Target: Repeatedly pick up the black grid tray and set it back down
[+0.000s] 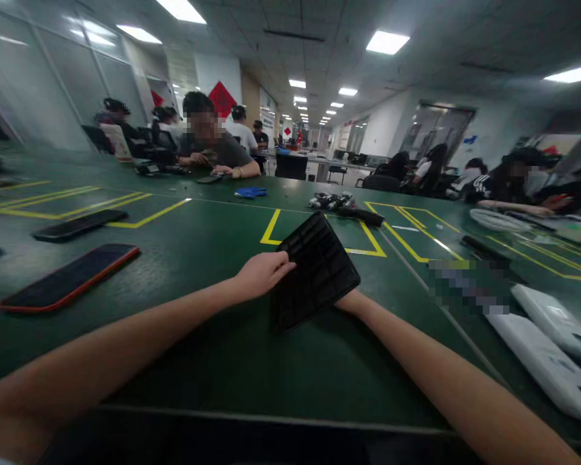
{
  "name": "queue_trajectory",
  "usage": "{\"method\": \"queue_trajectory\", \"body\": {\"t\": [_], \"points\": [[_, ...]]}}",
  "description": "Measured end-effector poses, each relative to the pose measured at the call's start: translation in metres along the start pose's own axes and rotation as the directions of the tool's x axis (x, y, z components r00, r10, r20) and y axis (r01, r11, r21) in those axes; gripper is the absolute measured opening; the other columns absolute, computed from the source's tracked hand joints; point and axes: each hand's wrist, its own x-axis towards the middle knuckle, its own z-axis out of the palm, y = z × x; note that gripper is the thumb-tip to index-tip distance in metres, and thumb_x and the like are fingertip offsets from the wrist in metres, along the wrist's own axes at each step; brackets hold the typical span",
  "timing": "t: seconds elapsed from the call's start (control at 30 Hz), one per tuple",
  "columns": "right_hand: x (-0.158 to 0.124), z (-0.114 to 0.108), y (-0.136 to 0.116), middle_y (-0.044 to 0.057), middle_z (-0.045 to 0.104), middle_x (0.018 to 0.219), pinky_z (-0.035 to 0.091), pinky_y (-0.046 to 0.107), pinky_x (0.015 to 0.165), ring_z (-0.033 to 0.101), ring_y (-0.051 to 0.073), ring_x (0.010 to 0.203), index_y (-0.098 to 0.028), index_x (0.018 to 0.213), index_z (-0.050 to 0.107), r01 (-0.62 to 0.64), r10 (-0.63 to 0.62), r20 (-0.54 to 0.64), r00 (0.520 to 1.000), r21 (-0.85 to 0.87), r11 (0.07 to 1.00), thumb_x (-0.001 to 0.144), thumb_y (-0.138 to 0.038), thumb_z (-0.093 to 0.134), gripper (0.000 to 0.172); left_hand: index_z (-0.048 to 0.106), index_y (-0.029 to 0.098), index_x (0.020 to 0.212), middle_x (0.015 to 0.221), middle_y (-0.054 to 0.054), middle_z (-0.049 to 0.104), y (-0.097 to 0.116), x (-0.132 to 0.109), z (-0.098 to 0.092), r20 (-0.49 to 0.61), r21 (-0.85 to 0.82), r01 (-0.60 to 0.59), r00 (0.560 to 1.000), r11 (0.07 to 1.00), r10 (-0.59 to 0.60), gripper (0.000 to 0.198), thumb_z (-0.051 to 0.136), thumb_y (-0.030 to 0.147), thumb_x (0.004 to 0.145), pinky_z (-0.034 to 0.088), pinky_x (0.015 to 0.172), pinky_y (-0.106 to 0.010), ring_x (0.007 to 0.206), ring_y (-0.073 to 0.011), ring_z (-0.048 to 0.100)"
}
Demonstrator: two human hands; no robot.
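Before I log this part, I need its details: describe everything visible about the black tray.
The black tray looks rectangular and apparently plastic, its face divided into a grid of cells; dimness hides whether they hold anything. It is tilted, gridded face towards the camera, seemingly lifted above the green table. The left grip touches its left edge; the right grip is mostly hidden behind its lower right edge.

- I can read no word, number or brand here.
- Far left, a red diamond [222,99] hangs on a pillar [216,66]; any character on it is blurred.
- Lettering [268,121] on the far wall: too small for me.
- Near right, a white device [537,352] bears faint, unreadable marks.
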Motion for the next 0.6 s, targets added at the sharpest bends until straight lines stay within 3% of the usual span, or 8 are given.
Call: {"method": "queue_trajectory", "body": {"t": [0.2,0.37,0.6], "points": [[0.001,-0.004,-0.004,0.004,0.017,0.148,0.009,0.049,0.111,0.018,0.026,0.136,-0.026,0.141,0.024,-0.114,0.114,0.003,0.993,-0.015,0.993,0.088,-0.032,0.044,0.057,0.049,0.018,0.088,0.081,-0.005,0.058,-0.002,-0.003,-0.002,-0.010,-0.088,0.006,1.000,0.996,-0.007,0.024,0.034,0.036,0.089,0.038,0.065,-0.030,0.073,-0.0190,0.054],[0.005,-0.006,-0.009,0.006,0.021,0.148,0.006,0.051,0.111,0.016,0.028,0.137,-0.022,0.140,0.029,-0.160,0.162,0.044,0.986,-0.044,0.986,0.088,-0.032,0.041,0.055,0.045,0.019,0.075,0.073,-0.003,0.053,-0.004,0.002,0.001,0.021,-0.096,-0.042,0.999,0.995,0.044,0.031,0.028,0.039,0.091,0.037,0.062,-0.029,0.068,-0.0175,0.051],[0.005,-0.007,-0.014,0.010,0.030,0.145,0.010,0.054,0.110,0.024,0.033,0.135,-0.019,0.138,0.035,-0.203,0.205,0.072,0.976,-0.036,0.979,0.087,-0.041,0.039,0.055,0.043,0.019,0.074,0.072,-0.003,0.051,-0.007,0.003,0.006,0.016,-0.082,0.026,1.000,0.996,-0.025,0.033,0.026,0.042,0.091,0.036,0.061,-0.029,0.067,-0.0179,0.050]]}}
